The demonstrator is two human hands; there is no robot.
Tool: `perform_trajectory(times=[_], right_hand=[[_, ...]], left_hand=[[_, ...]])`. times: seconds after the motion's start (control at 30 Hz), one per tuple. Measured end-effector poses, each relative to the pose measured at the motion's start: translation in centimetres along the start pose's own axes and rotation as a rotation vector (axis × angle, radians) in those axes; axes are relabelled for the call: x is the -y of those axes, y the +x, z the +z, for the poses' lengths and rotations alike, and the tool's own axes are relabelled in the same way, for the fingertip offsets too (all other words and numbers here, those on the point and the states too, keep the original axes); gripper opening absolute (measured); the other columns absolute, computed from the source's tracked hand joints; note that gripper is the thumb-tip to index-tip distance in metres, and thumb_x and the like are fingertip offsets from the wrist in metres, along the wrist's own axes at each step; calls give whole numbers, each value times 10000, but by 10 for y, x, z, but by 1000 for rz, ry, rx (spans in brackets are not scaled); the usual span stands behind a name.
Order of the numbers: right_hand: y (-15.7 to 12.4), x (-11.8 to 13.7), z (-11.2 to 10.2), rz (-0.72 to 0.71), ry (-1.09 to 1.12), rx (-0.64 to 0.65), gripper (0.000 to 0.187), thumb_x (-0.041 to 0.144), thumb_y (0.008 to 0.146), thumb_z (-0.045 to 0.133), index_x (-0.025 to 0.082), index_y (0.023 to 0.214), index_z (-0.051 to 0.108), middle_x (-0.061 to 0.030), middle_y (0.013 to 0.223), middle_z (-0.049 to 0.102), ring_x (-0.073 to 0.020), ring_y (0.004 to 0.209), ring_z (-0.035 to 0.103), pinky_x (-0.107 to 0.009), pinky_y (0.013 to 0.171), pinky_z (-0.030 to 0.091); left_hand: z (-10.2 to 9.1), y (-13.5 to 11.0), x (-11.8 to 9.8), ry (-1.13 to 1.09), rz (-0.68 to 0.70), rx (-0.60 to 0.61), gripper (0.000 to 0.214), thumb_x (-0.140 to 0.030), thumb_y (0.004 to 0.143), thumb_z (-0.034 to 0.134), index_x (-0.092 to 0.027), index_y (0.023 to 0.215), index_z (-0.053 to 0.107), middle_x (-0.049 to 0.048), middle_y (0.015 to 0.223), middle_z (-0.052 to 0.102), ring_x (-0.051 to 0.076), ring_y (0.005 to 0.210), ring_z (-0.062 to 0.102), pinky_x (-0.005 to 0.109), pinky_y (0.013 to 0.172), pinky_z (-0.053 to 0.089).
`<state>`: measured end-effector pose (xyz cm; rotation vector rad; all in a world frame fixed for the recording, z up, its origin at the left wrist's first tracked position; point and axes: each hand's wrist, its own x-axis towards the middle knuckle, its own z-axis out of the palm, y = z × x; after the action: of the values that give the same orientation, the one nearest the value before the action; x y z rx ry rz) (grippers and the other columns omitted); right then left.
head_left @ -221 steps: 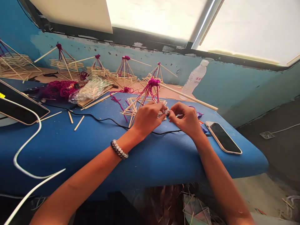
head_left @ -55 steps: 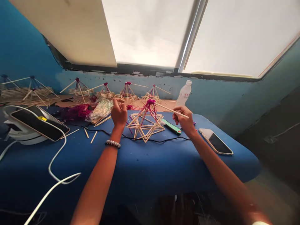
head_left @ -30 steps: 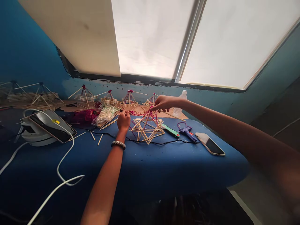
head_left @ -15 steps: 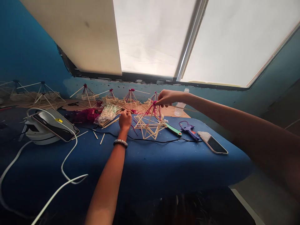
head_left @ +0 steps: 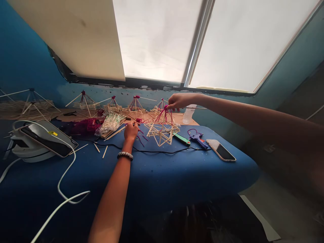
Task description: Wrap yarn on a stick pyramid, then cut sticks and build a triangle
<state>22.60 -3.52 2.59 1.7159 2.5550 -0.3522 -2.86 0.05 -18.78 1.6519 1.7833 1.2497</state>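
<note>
My right hand (head_left: 177,101) grips the magenta yarn-wrapped peak of a wooden-stick frame (head_left: 164,131), a pyramid of sticks over a star-shaped stacked base. Magenta yarn strands hang from that peak along the sticks. To the left, my left hand (head_left: 131,131) is closed over the blue surface, its fingers pinched together. What it holds, if anything, is too small to make out. Short purple yarn pieces (head_left: 140,140) lie just right of it, and a magenta yarn tangle (head_left: 139,120) is behind.
Several similar stick frames (head_left: 136,104) line the wall. Magenta yarn (head_left: 87,126) and a plastic bag of sticks (head_left: 111,123) lie left. A green-handled cutter (head_left: 182,139), glue gun (head_left: 199,140), phone (head_left: 221,150) and plastic bottle (head_left: 188,115) are right. Cables (head_left: 162,152) cross the blue padded surface (head_left: 177,172).
The whole view has shifted, so things sit farther left. The stick frame has turned slightly and tilted under my right hand. My left hand stays closed near the yarn.
</note>
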Motion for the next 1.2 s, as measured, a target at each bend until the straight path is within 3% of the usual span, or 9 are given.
perform_trajectory(times=[0.13,0.4,0.6,0.83,1.03,1.2], right_hand=[[-2,2,2,26,-69,-20,235,332,1036,589,181,861,633,-63,880,723,-141,684,645,-299,630,453],[-7,-14,3,41,-334,-245,225,379,1032,561,203,1067,696,-106,950,718,-215,831,617,-339,691,361],[-18,-39,-11,97,-333,-383,371,454,1065,449,184,1216,654,-166,1079,716,-275,914,630,-377,734,387],[-34,-87,-36,141,-306,-516,384,446,1059,460,177,1242,665,-170,1105,717,-279,938,617,-390,749,417],[-42,-113,-26,146,-244,-517,374,439,1057,469,171,1220,673,-167,1046,711,-289,938,632,-406,769,424],[-33,-127,-12,122,-219,-492,377,456,1054,467,177,1193,679,-171,1004,714,-300,946,640,-434,795,440]], left_hand=[[1,-1,1,6,7,40,324,-231,928,458,-223,961,780,36,758,783,237,849,739,312,757,487],[1,-1,2,17,13,63,332,-242,941,460,-216,988,788,45,768,788,242,884,743,315,776,499],[-1,-3,-3,35,23,43,332,-232,941,456,-217,1008,781,39,760,782,235,886,743,307,782,493],[1,-6,-8,89,38,34,313,-249,935,462,-232,975,772,26,736,768,228,810,735,304,753,487],[5,-6,-8,136,64,52,294,-230,913,480,-240,961,770,31,737,767,240,813,731,316,761,489],[8,-6,-5,159,72,63,285,-223,906,486,-245,949,766,37,748,770,246,834,735,319,752,500]])
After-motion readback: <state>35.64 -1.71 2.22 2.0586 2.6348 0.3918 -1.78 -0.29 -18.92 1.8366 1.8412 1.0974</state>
